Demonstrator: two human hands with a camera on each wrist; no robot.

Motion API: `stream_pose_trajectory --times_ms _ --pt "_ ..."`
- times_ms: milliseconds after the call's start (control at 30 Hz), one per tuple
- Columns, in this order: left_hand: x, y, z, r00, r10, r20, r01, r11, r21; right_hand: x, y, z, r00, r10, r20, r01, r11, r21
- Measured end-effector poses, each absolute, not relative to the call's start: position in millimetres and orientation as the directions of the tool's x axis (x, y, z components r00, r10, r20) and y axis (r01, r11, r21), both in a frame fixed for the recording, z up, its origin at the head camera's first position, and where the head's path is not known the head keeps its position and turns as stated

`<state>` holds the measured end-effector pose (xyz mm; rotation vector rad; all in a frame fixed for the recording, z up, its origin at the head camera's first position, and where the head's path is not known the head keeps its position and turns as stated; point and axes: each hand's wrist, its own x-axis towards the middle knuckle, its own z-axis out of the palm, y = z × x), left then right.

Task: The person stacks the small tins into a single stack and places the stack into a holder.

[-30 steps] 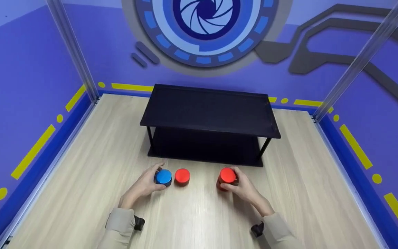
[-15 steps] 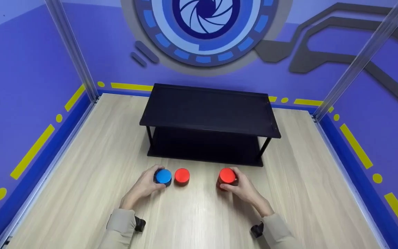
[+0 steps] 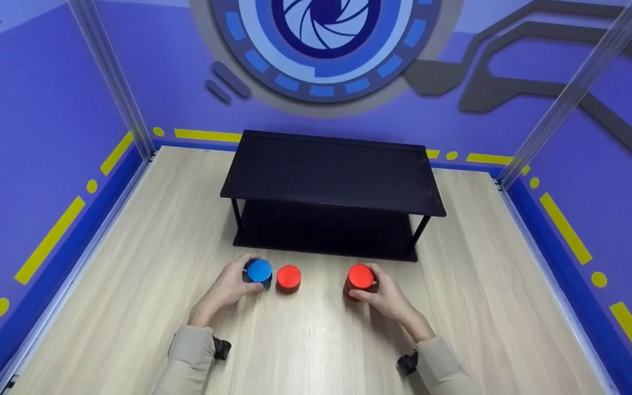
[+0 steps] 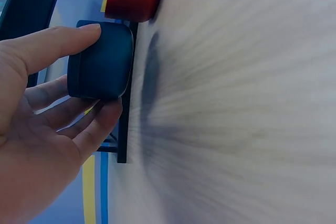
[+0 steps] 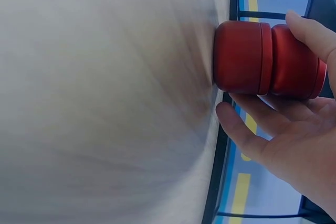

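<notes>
My left hand [image 3: 225, 285] grips a small blue lidded canister [image 3: 260, 271], thumb on one side and fingers on the other. In the left wrist view, a gap shows between the canister's base and its shadow on the table. Just right of it stands a red canister [image 3: 289, 278] of like shape. Farther right, two red canisters are stacked upright. My right hand [image 3: 391, 300] holds the upper red canister [image 5: 294, 61] between thumb and fingers. The lower red canister [image 5: 239, 56] stands on the table beneath it, mostly hidden from the head view.
A black two-tier shelf [image 3: 327, 173] stands just beyond the canisters, its lower board [image 3: 321, 230] near the table. The wooden table [image 3: 305, 340] is enclosed by blue-purple panels [image 3: 36, 137] with metal posts [image 3: 110, 71] at the back corners.
My left hand has closed in around the blue canister and raised it slightly, shifting it toward the shelf. My right hand stays on the upper red canister.
</notes>
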<state>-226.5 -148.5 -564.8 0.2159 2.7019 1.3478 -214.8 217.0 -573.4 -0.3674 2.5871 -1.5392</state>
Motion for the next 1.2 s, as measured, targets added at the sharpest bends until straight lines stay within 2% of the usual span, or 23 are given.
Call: stream_pose_trajectory --times_ms 233,467,533,900,1200 --pt "-229 -147 -553 -0.983 0.181 -0.024 0.089 0.592 0.801 -213 216 -572 -0.968 -0.251 0.017 -0.135 0.462 -0.876" --pt "-228 -145 -545 -0.982 0.186 -0.033 0.084 0.583 0.808 -198 204 -533 -0.965 -0.261 0.003 -0.133 0.486 -0.864" --pt "-228 -144 -543 -0.982 0.190 -0.017 0.097 0.576 0.811 -198 204 -532 -0.966 -0.259 -0.003 -0.129 0.492 -0.861" --pt "-230 -138 -537 -0.981 0.195 0.002 0.114 0.564 0.818 -215 214 -571 -0.973 -0.230 0.004 -0.119 0.488 -0.865" --pt "-230 -132 -534 -0.975 0.218 0.043 0.168 0.592 0.789 -216 217 -577 -0.968 -0.250 0.022 -0.135 0.443 -0.886"
